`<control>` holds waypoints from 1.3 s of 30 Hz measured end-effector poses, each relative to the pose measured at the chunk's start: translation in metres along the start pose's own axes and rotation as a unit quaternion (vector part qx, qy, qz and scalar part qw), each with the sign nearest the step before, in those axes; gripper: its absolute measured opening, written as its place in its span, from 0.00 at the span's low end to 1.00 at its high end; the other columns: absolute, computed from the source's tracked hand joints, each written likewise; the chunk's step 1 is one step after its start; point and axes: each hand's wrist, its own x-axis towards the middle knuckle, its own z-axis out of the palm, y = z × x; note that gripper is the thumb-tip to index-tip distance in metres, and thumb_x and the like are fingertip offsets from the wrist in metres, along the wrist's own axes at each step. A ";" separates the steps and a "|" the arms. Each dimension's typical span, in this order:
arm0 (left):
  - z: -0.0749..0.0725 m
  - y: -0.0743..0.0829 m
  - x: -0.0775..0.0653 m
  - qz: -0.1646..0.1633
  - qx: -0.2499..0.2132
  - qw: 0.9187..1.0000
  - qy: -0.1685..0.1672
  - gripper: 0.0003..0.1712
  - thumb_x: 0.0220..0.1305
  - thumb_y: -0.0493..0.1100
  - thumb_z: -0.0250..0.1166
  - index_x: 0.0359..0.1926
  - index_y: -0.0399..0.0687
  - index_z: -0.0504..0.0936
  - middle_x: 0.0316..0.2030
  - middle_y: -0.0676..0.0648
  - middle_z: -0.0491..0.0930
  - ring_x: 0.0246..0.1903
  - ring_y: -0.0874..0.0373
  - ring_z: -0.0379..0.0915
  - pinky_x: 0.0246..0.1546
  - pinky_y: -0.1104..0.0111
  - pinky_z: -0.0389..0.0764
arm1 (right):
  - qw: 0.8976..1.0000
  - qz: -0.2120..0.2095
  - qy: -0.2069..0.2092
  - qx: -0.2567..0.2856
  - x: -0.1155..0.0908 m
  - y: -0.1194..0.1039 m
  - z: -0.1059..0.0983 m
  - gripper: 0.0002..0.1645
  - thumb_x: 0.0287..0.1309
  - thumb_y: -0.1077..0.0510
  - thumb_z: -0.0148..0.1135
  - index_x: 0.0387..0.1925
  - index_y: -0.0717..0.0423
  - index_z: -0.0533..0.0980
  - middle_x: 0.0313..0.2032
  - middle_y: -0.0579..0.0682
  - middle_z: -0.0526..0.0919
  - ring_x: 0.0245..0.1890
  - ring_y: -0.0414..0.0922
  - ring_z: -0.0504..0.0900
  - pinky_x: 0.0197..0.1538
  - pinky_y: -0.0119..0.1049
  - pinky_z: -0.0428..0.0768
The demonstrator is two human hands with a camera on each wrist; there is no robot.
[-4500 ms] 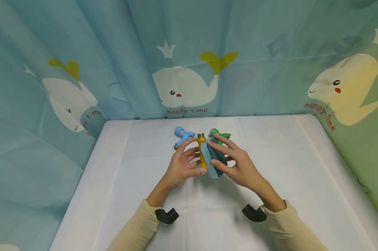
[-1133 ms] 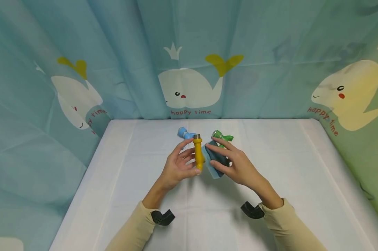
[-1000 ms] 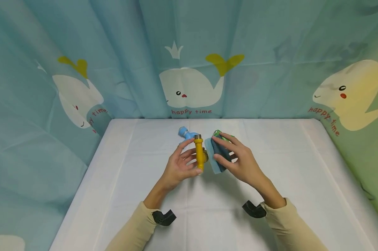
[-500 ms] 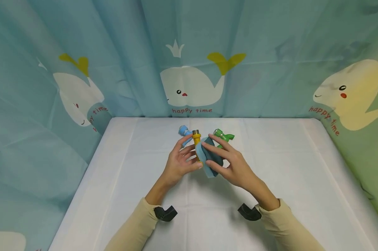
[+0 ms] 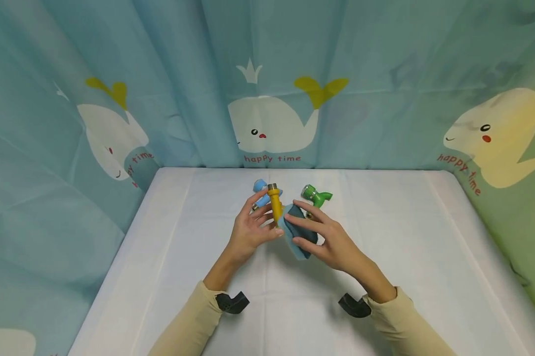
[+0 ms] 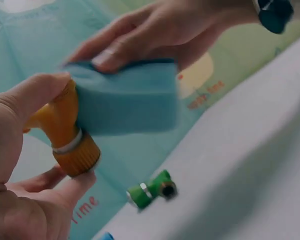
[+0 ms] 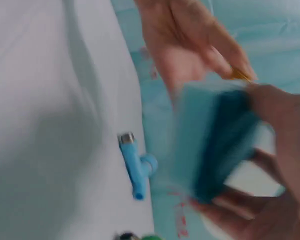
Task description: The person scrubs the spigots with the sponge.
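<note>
A: Left to right; what's held, and why?
B: Left hand pinches the yellow tap between thumb and fingertips; it's slightly tilted, off the surface; probably gripped near its ends to leave the side bare; blue tap lies behind, partly hidden; looks parked.
A: Other side?
B: Right hand pinches the blue sponge with fingers spread over its back; lighter face up against the yellow tap; that grip likely keeps fingertips off the contact face; green tap lies just beyond them, outlet partly covered.
A: Edges, room?
B: Left, broad bare stretch to the side edge; middle, tight, both loose taps near the far edge, curtain right behind; right, broad stretch again; near side is roomy too.
</note>
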 end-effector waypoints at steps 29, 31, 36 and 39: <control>0.001 0.005 -0.004 0.007 -0.005 0.999 -0.038 0.54 0.57 0.36 0.79 0.78 0.51 0.58 0.68 0.30 0.69 0.60 0.43 0.73 0.63 0.55 0.77 | 0.997 0.050 0.056 0.037 0.018 0.001 -0.002 0.35 0.61 0.62 0.73 0.69 0.51 0.75 0.72 0.57 0.69 0.59 0.55 0.81 0.38 0.44 0.88; 0.001 0.007 -0.004 0.011 -0.006 0.999 -0.039 0.54 0.57 0.35 0.78 0.78 0.50 0.58 0.67 0.30 0.69 0.60 0.43 0.73 0.62 0.55 0.77 | 0.998 0.042 0.044 0.025 0.018 0.002 -0.001 0.34 0.62 0.60 0.73 0.69 0.51 0.75 0.73 0.58 0.68 0.59 0.56 0.80 0.39 0.44 0.88; -0.001 0.008 -0.007 -0.001 -0.011 0.999 -0.044 0.53 0.58 0.32 0.75 0.79 0.51 0.57 0.67 0.27 0.69 0.60 0.43 0.74 0.61 0.57 0.79 | 0.997 0.068 0.030 -0.036 0.008 0.018 -0.007 0.33 0.61 0.58 0.74 0.67 0.50 0.77 0.70 0.58 0.71 0.57 0.57 0.82 0.40 0.46 0.87; -0.002 0.007 -0.008 -0.013 -0.009 0.999 -0.038 0.51 0.62 0.33 0.71 0.80 0.56 0.55 0.67 0.27 0.69 0.63 0.39 0.73 0.60 0.60 0.79 | 0.995 0.088 0.037 -0.022 0.002 0.024 -0.016 0.33 0.61 0.59 0.74 0.68 0.51 0.77 0.70 0.58 0.71 0.52 0.56 0.84 0.38 0.43 0.88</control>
